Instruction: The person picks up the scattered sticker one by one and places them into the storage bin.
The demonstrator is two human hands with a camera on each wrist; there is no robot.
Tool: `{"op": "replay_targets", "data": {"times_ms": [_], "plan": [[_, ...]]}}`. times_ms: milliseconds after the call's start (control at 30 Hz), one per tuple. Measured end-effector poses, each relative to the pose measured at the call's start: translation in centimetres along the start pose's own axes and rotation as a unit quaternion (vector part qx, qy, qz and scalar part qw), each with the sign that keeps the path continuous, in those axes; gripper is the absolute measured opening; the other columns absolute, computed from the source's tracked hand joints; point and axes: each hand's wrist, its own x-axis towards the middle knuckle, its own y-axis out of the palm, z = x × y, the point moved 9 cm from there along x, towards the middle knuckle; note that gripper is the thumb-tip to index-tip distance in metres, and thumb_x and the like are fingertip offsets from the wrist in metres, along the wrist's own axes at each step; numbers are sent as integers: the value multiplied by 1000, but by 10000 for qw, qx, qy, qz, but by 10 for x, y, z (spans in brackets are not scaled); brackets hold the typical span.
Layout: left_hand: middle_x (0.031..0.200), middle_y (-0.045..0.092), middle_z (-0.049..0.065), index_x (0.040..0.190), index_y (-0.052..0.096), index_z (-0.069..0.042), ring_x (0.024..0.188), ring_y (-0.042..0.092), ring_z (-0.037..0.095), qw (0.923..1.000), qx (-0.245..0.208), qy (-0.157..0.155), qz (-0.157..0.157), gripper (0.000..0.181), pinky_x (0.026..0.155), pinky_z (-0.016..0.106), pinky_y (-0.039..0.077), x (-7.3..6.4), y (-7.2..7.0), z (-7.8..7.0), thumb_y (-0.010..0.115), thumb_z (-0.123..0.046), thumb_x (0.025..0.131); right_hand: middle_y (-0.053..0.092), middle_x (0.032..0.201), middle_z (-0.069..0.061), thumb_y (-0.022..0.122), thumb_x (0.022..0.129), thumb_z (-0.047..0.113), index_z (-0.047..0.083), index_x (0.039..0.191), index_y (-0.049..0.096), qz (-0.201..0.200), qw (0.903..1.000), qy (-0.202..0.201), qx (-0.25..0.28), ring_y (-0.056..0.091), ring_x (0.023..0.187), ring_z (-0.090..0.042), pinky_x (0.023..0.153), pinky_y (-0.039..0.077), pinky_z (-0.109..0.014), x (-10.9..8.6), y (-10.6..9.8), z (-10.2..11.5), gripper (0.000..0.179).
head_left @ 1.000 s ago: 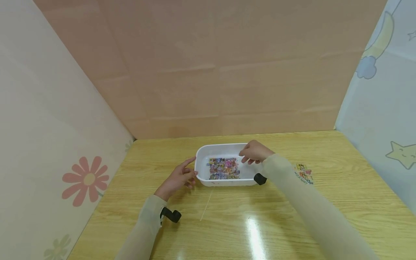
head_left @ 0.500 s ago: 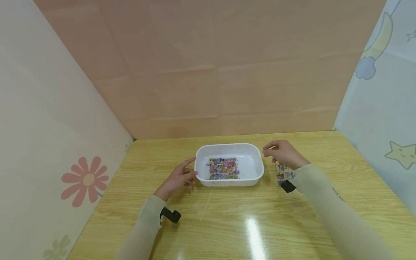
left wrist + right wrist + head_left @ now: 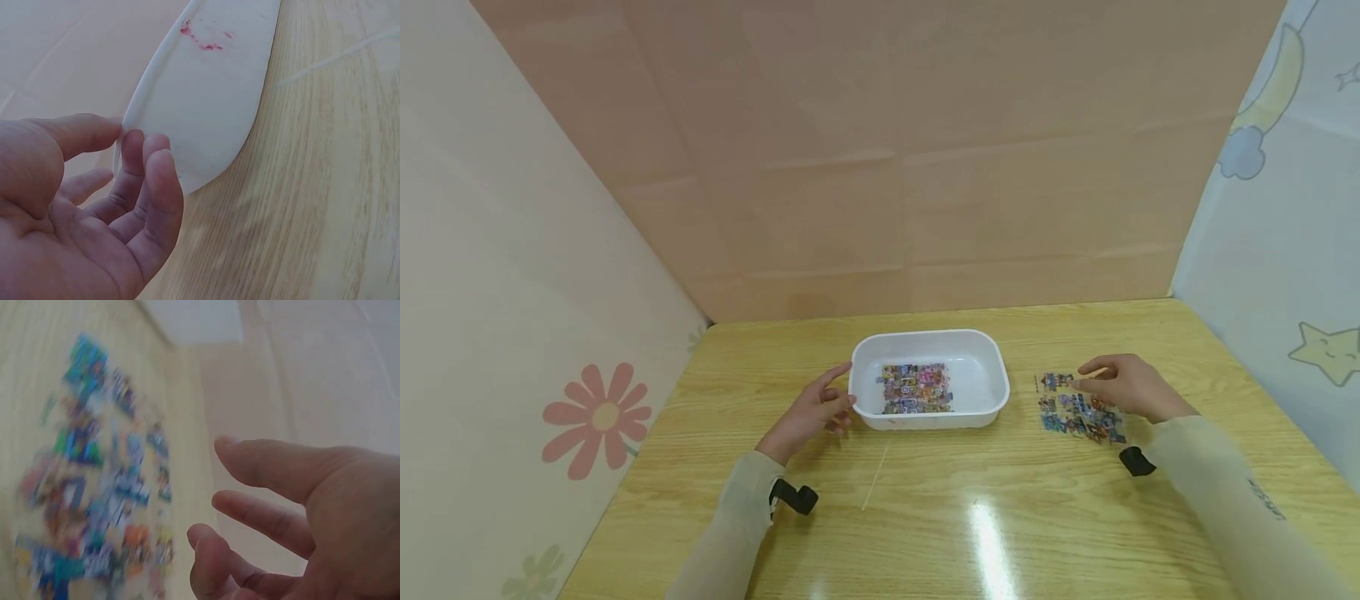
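Note:
A white plastic basin (image 3: 936, 422) stands on the table with a colourful printed clear sheet (image 3: 917, 388) lying in it. My left hand (image 3: 807, 417) rests at the basin's left end, its fingertips touching the rim and outer wall (image 3: 206, 94) with the fingers loosely bent. To the right of the basin lie clear sheets with small colourful cartoon prints, like stickers (image 3: 1075, 415). Over their right part hovers my right hand (image 3: 1127, 387), thumb and fingers apart and nothing between them. In the right wrist view the prints (image 3: 94, 506) are blurred beside the fingers.
The wooden table (image 3: 940, 500) ends at a peach-coloured back wall (image 3: 895, 167). Pale side walls (image 3: 490, 250) with printed flowers, a moon and stars stand left and right. Each sleeve carries a small black wrist camera (image 3: 1137, 461).
My right hand has left the inside of the basin and moved right, over the printed sheets, more of which show now. My left hand has stayed at the basin's left end.

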Motion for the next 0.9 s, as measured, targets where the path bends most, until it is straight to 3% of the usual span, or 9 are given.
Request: {"op": "replay_targets", "data": {"times_ms": [200, 367, 433, 533, 600, 700, 900], "plan": [[108, 63, 24, 160, 25, -21, 79, 64, 20, 10000, 43, 25, 44, 68, 69, 34, 56, 0, 0, 1, 59, -20, 102, 65, 113, -29, 66, 95, 44, -7, 137, 52, 72, 9980, 128, -620, 66, 93, -34, 72, 55, -49, -6, -1, -23, 68], [109, 63, 22, 160, 25, -23, 82, 64, 22, 9999, 54, 51, 90, 68, 71, 34, 56, 1, -2, 3, 60, -23, 102, 69, 93, -16, 72, 89, 50, -8, 142, 46, 157, 9953, 192, -941, 62, 80, -28, 74, 51, -52, -5, 4, -32, 83], [110, 63, 26, 160, 25, -23, 82, 64, 23, 9999, 52, 62, 108, 68, 70, 35, 56, 1, -2, 3, 60, -23, 102, 69, 89, -11, 74, 86, 52, -8, 143, 45, 106, 9942, 213, -1048, 63, 81, -33, 75, 50, -54, -5, 5, -34, 87], [111, 62, 29, 160, 24, -22, 82, 64, 23, 9999, 52, 59, 121, 68, 70, 34, 56, 1, -2, 4, 60, -23, 102, 70, 93, -16, 73, 85, 55, -6, 143, 46, 28, 9920, 265, -1234, 62, 95, -48, 76, 50, -59, -5, 4, -36, 89], [111, 62, 30, 160, 24, -21, 81, 64, 22, 9999, 46, 47, 121, 69, 70, 34, 56, 1, -2, 4, 60, -23, 102, 68, 106, -24, 72, 85, 58, -6, 143, 47, -42, 9903, 283, -1358, 57, 106, -55, 74, 50, -60, -6, 3, -36, 90], [110, 62, 29, 160, 24, -21, 80, 64, 21, 9999, 43, 29, 101, 68, 70, 34, 56, 2, -2, 4, 60, -22, 102, 66, 113, -30, 71, 84, 60, -5, 142, 48, -86, 9886, 323, -1465, 61, 100, -52, 68, 52, -57, -6, 1, -35, 91], [110, 63, 28, 160, 25, -21, 79, 64, 20, 10000, 36, 42, 74, 67, 70, 34, 56, 2, -3, 4, 60, -22, 102, 71, 104, -25, 71, 85, 60, -6, 141, 49, -99, 9874, 334, -1541, 66, 86, -40, 65, 52, -54, -5, 2, -34, 90]]}}
